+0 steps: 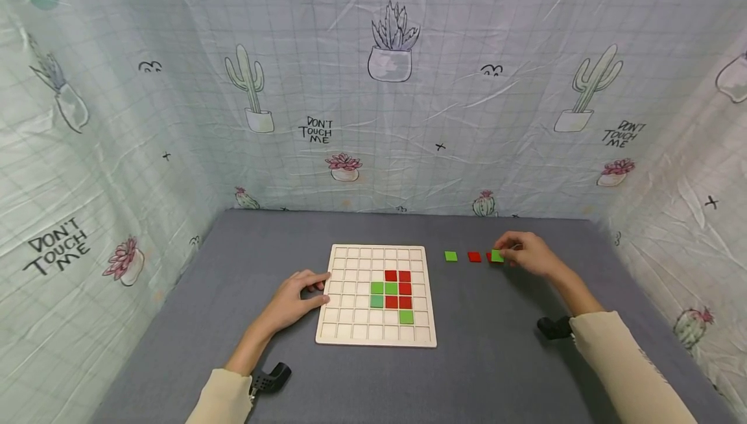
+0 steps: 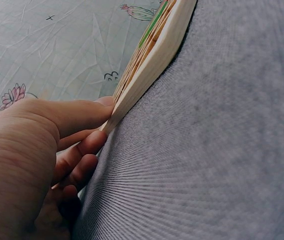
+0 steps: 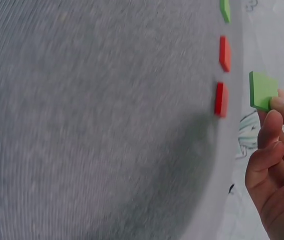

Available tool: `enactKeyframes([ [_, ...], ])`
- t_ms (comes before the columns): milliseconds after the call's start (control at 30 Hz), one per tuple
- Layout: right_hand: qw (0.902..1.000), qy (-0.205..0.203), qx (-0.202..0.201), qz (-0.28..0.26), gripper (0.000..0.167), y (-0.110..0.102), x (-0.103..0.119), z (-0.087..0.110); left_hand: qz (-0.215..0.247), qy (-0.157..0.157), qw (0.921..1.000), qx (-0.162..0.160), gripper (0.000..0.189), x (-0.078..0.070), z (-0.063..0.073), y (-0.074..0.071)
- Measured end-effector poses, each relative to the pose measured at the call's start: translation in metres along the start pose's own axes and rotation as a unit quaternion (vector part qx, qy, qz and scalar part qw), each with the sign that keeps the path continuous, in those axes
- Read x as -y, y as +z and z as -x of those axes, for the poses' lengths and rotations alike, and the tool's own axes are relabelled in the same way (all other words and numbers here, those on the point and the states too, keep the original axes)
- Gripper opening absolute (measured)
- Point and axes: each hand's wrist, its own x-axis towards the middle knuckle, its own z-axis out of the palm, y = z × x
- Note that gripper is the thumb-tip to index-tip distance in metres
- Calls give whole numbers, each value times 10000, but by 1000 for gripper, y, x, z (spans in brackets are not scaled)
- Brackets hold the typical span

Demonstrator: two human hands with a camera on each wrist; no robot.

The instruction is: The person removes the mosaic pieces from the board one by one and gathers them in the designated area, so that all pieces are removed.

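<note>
A square wooden grid board [image 1: 347, 344] lies on the grey table, with red tiles [image 1: 404, 288] and green tiles [image 1: 377, 288] filling some cells right of its middle. At its left edge rests my left hand [image 1: 294, 299], the thumb and index finger touching the rim at two spots. In the left wrist view the thumb [image 2: 84, 114] meets the corner of the pale wooden edge. My right hand [image 1: 527, 254] pinches a green square tile [image 3: 263, 91] between thumb and fingertips, above the table. Below that tile a red tile [image 3: 221, 100] lies partly covered in the head view.
Between the board and my right hand, another green tile [image 1: 450, 256] and a red tile [image 1: 474, 257] lie in a row on the table [image 1: 373, 385]. A cactus-print cloth [image 1: 420, 119] hangs behind and along both sides.
</note>
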Motion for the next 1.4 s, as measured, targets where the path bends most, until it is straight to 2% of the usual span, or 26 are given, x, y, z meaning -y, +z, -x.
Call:
enactKeyframes([
  [300,9992,338,-62,211,17,-14,-10,7,81,2,10000,-21,51,-2,-1,-1],
  [633,9976,647,0,264,18,-17,-33,8,53,-35,10000,-21,50,-2,-1,-1],
  [1400,9967,643,-259,430,17,-6,-42,3,-20,14,10000,-20,50,1,0,0],
])
